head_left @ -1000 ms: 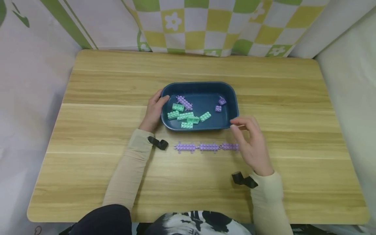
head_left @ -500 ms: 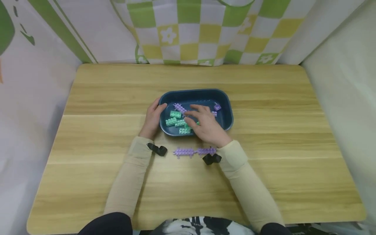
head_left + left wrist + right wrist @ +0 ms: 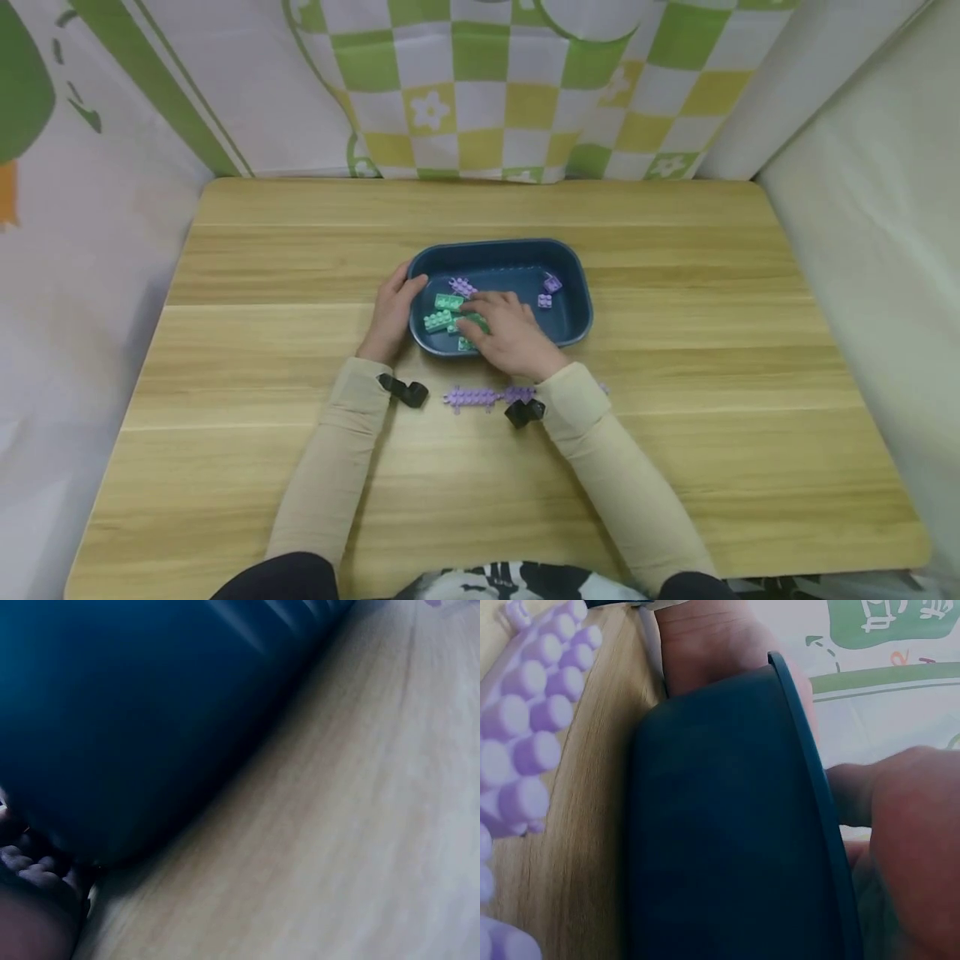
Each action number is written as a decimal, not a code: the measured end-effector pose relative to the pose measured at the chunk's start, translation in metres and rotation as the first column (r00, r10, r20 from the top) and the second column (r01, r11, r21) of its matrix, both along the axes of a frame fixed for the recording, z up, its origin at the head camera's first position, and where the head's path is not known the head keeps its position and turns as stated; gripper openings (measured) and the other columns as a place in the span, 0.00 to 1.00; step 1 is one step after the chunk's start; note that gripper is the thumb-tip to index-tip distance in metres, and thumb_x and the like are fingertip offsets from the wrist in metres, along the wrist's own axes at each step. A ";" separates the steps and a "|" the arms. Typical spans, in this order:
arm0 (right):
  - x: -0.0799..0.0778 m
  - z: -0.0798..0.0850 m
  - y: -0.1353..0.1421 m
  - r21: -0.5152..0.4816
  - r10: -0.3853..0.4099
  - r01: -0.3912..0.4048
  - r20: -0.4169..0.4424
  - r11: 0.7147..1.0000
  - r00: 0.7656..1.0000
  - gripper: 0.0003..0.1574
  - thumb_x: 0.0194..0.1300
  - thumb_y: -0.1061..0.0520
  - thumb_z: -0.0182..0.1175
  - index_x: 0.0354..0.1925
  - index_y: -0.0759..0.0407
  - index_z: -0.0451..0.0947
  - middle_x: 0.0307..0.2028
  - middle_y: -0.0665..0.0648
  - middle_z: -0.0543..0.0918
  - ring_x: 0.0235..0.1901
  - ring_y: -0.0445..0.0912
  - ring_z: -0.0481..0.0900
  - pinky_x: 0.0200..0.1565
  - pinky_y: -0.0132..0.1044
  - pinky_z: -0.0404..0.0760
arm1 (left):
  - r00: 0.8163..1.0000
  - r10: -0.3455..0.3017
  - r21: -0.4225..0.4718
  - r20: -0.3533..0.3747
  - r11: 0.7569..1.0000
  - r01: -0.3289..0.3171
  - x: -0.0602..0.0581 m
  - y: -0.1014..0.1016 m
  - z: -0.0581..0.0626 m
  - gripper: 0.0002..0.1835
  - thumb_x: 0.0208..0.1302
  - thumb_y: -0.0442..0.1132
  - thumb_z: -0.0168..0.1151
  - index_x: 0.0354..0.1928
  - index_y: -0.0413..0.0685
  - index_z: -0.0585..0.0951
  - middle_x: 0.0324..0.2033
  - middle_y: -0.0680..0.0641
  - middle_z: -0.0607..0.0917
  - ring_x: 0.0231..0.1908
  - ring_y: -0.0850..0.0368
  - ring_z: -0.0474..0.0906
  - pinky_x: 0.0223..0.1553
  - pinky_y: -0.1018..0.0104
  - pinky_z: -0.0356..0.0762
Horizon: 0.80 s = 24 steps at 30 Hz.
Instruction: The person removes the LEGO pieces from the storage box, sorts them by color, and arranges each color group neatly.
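A dark blue tray (image 3: 510, 244) stands in the middle of the table. My left hand (image 3: 388, 312) grips its left end, thumb over the rim. Inside, several green building bricks (image 3: 438, 321) lie at the left, beside a studded purple piece (image 3: 462, 287). My right hand (image 3: 516, 337) reaches over the front wall, its fingers spread among the green bricks and hiding some. In the right wrist view, the tray wall (image 3: 720, 825) covers what the fingertips touch. Linked purple building pieces (image 3: 471, 398) lie in front of the tray, partly under the right wrist.
Two small purple bricks (image 3: 545, 301) sit at the tray's right side. The wooden table (image 3: 720, 467) meets a checked cloth (image 3: 480, 92) at the back and pale hangings at both sides. Black wrist cameras (image 3: 405, 390) jut out from both sleeves.
My right hand has moved left from the tray's front right corner, then lowered in among the green bricks. The left hand keeps its hold. The head view has shifted slightly.
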State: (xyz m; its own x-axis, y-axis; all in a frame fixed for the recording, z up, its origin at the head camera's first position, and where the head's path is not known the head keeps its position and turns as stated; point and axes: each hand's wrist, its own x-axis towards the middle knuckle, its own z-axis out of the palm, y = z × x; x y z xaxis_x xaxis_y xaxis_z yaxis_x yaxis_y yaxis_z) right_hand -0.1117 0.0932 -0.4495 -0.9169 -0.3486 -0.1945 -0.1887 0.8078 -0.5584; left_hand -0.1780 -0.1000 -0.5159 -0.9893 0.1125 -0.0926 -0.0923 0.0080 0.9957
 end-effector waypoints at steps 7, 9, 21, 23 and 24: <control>0.000 -0.003 0.002 0.045 -0.069 0.071 -0.047 0.996 0.997 0.28 0.73 0.41 0.49 0.59 0.57 0.77 0.61 0.59 0.70 0.59 0.55 0.61 0.58 0.52 0.66 | 1.000 0.002 -0.017 0.013 1.000 -0.002 0.001 0.000 -0.002 0.23 0.69 0.46 0.54 0.64 0.49 0.75 0.61 0.46 0.76 0.63 0.55 0.69 0.66 0.62 0.63; -0.001 -0.003 0.003 0.066 -0.076 0.080 -0.052 0.995 0.996 0.27 0.73 0.42 0.50 0.58 0.57 0.78 0.59 0.60 0.69 0.57 0.54 0.61 0.57 0.51 0.67 | 1.000 0.001 -0.026 0.015 1.000 -0.001 0.001 0.000 -0.003 0.24 0.69 0.46 0.54 0.64 0.49 0.74 0.62 0.46 0.76 0.63 0.55 0.69 0.66 0.62 0.62; -0.005 -0.004 0.005 0.112 -0.138 0.142 -0.043 0.984 0.990 0.34 0.71 0.38 0.51 0.57 0.63 0.78 0.73 0.68 0.50 0.70 0.62 0.48 0.68 0.63 0.52 | 1.000 -0.002 -0.017 0.016 1.000 0.002 0.001 0.000 -0.002 0.25 0.69 0.47 0.54 0.66 0.51 0.73 0.63 0.48 0.75 0.64 0.56 0.67 0.67 0.62 0.61; -0.006 -0.005 0.005 0.118 -0.157 0.161 -0.041 0.980 0.987 0.35 0.71 0.37 0.51 0.59 0.63 0.77 0.74 0.69 0.47 0.70 0.62 0.47 0.68 0.62 0.50 | 1.000 0.002 -0.016 0.013 1.000 -0.001 0.000 0.000 -0.001 0.25 0.69 0.46 0.54 0.66 0.50 0.73 0.64 0.48 0.74 0.65 0.56 0.67 0.67 0.62 0.61; -0.006 -0.004 0.005 0.123 -0.164 0.168 -0.038 0.978 0.986 0.36 0.70 0.37 0.51 0.60 0.64 0.76 0.74 0.69 0.46 0.70 0.62 0.46 0.69 0.62 0.50 | 1.000 0.002 -0.014 0.011 1.000 -0.002 0.000 0.000 0.000 0.25 0.69 0.45 0.54 0.66 0.50 0.73 0.64 0.47 0.74 0.65 0.55 0.67 0.67 0.62 0.61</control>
